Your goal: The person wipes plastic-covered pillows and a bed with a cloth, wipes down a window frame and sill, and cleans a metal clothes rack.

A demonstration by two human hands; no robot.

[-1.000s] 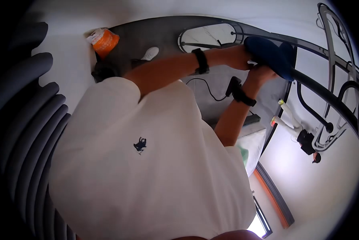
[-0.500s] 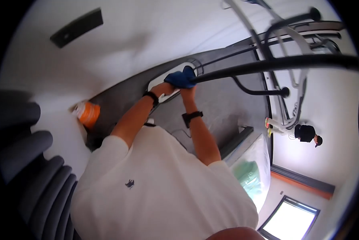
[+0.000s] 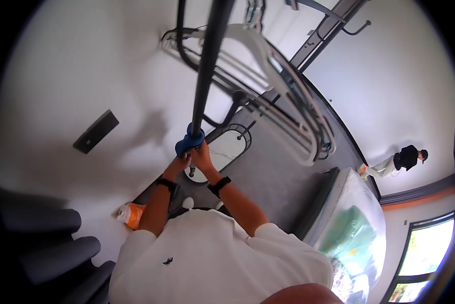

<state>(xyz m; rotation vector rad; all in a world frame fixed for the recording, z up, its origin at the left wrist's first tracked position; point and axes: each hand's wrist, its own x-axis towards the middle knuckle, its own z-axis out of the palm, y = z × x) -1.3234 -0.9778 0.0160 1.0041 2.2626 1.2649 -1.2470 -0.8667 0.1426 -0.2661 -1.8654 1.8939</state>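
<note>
A black pole of a coat rack [image 3: 211, 55] rises from between my hands toward the top of the view. Near its lower visible part a blue cloth [image 3: 189, 144] is bunched around it. My left hand [image 3: 178, 164] is closed at the cloth's lower side. Beside it, my right hand [image 3: 202, 158] has its fingers wrapped round the cloth and pole. Part of both hands' fingers is hidden by the cloth. Several pale clothes hangers [image 3: 268, 66] hang from the rack above and to the right of my hands.
An oval mirror [image 3: 220, 152] lies beyond my hands. On the right are a plastic-wrapped mattress [image 3: 313, 233] with a green bundle, and another person [image 3: 402, 159] near the far wall. An orange and white bag [image 3: 131, 215] and dark curtain [image 3: 55, 248] are at left.
The view has turned, so the pole now runs more upright and the hangers show nearer the centre. My hands appear lower and further left, still at the blue cloth.
</note>
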